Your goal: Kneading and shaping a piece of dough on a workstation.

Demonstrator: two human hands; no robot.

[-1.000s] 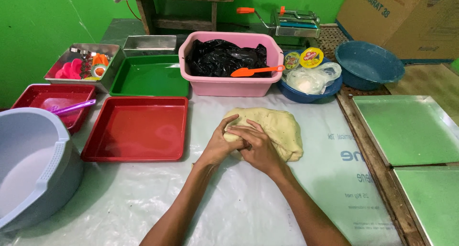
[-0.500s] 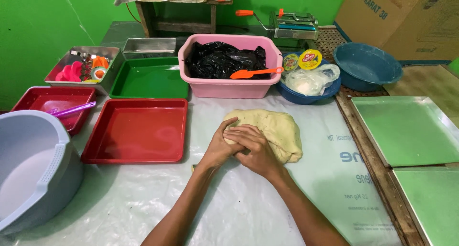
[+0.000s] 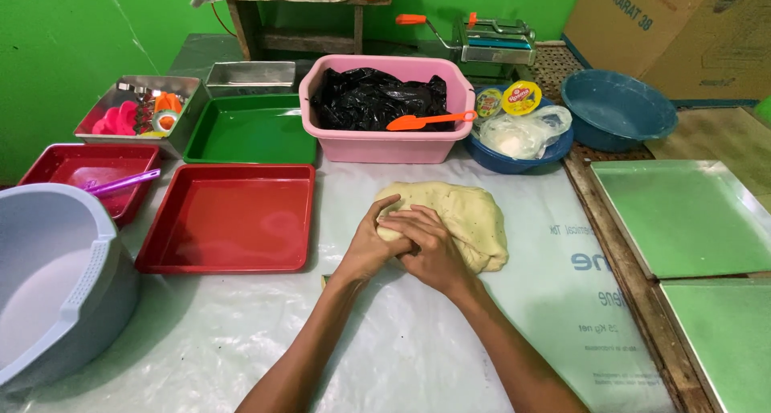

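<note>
A pale yellow lump of dough (image 3: 466, 216) lies on the plastic-covered table (image 3: 241, 333). Both my hands are pressed into its near left edge. My left hand (image 3: 371, 244) curls around the dough's side, fingers gripping it. My right hand (image 3: 430, 248) lies partly over the left, knuckles up, pushing down on the same part of the dough. The dough's far and right parts are uncovered.
A red tray (image 3: 229, 219) sits left of the dough; a grey tub (image 3: 48, 276) at the near left. Behind are a green tray (image 3: 253, 128), a pink basin (image 3: 385, 144) with black plastic and an orange spatula (image 3: 430, 121), blue bowls (image 3: 618, 108). Metal sheets (image 3: 683, 212) lie right.
My hands stay on the dough's near left edge and have shifted only slightly; the dough's shape has changed very little.
</note>
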